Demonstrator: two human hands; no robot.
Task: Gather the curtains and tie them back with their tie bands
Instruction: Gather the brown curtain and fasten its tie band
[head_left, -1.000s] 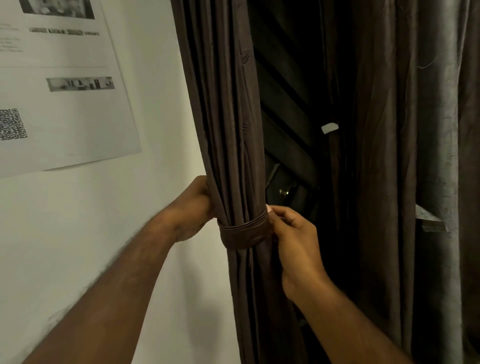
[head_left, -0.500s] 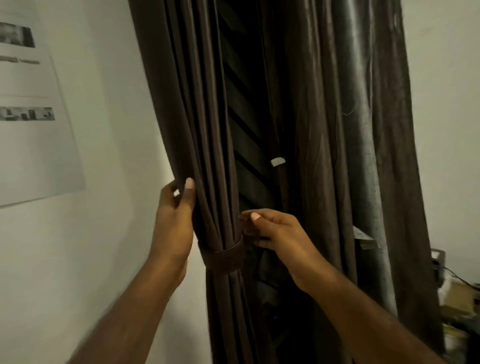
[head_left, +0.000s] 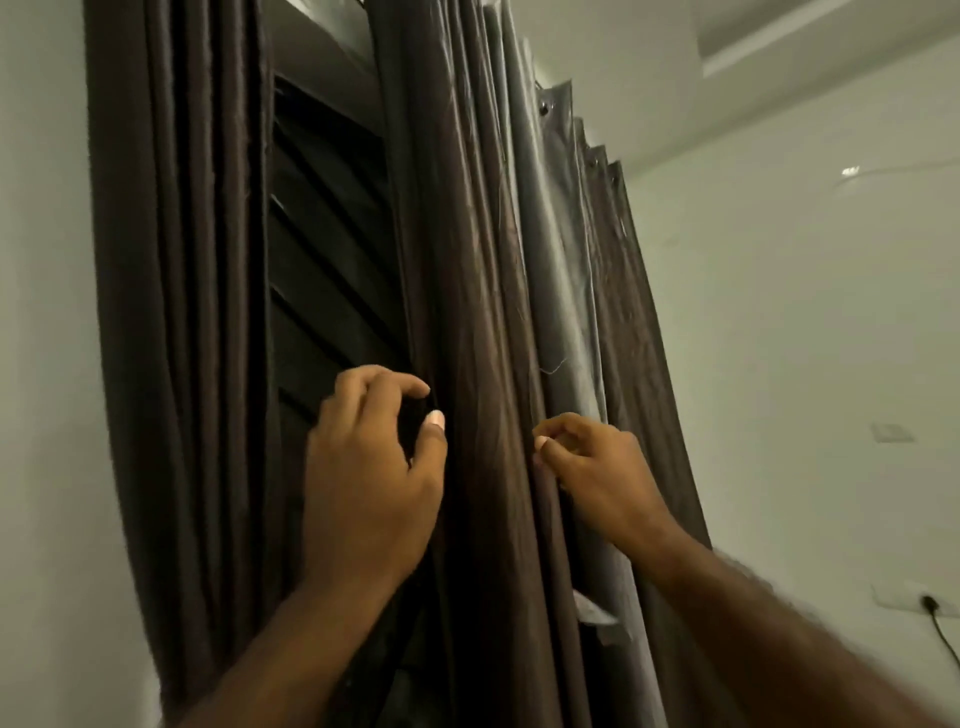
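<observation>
A dark brown right curtain (head_left: 483, 260) is seen hanging at centre in long folds, its long axis vertical and leaning slightly left toward the top; a left curtain (head_left: 176, 260) is bunched in upright pleats at the left, with a dark louvred shutter (head_left: 327, 234) exposed between them; the left hand (head_left: 371, 483) is raised at the right curtain's left edge, thumb and fingers curved into a C, and whether cloth is caught cannot be told; a fold further right is pinched between thumb and forefinger of the right hand (head_left: 602, 473); both forearms are angled upward.
</observation>
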